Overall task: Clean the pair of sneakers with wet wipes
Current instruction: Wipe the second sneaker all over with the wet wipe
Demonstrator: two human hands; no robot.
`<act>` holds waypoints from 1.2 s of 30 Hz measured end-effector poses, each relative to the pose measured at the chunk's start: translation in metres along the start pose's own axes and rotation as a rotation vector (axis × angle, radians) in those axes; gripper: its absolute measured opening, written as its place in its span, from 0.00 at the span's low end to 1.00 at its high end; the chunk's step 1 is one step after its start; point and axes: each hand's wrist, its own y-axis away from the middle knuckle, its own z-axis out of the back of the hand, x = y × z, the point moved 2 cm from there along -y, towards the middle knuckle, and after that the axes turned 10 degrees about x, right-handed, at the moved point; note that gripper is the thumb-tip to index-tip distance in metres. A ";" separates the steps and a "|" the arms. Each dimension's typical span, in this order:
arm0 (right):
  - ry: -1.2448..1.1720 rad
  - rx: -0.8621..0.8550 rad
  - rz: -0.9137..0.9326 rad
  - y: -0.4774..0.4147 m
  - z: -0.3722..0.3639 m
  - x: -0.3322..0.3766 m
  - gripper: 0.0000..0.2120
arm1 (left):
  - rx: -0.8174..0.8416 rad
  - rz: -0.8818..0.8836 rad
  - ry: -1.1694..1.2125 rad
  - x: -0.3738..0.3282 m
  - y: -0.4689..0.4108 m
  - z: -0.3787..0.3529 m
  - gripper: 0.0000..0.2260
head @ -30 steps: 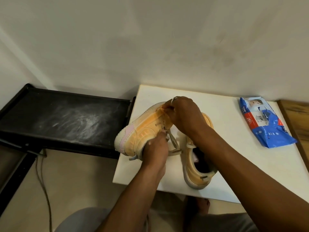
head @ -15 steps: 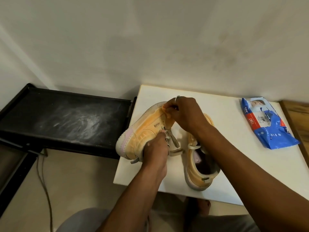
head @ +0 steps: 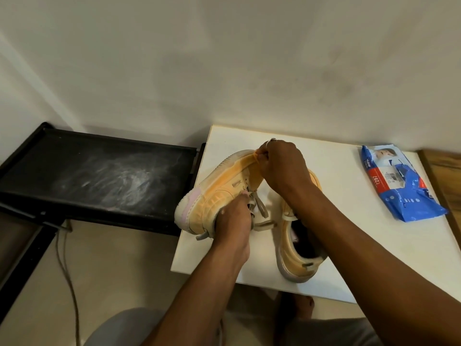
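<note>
Cleaning looks barely begun: no wipe shows, and the pack (head: pixel 401 188) lies apart at the right side of the tabletop (head: pixel 349 245). The left hand (head: pixel 233 218) grips one sneaker (head: pixel 219 186) by its laced collar, tilted at the tabletop's left edge, while the right hand (head: pixel 280 163) pinches a fold of its upper; a wipe inside that fist cannot be ruled out. The other sneaker (head: pixel 296 260) lies partly hidden under the right forearm

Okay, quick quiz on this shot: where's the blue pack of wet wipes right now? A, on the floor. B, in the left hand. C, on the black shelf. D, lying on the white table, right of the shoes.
D: the wipes pack lies on the white table, to the right of the resting sneaker, with no hand on it.
</note>
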 end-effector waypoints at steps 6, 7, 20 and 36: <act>-0.084 0.111 0.130 0.010 -0.005 0.020 0.10 | 0.013 -0.004 0.020 0.001 -0.002 0.001 0.06; -0.092 0.137 0.188 0.013 -0.006 0.025 0.10 | 0.009 -0.014 0.022 0.002 -0.003 0.002 0.06; -0.026 0.088 0.187 0.007 -0.001 0.018 0.08 | 0.030 -0.005 0.062 -0.001 -0.005 0.004 0.02; -0.185 0.385 0.283 0.017 0.003 0.026 0.06 | 0.022 -0.011 0.011 -0.004 -0.004 0.003 0.03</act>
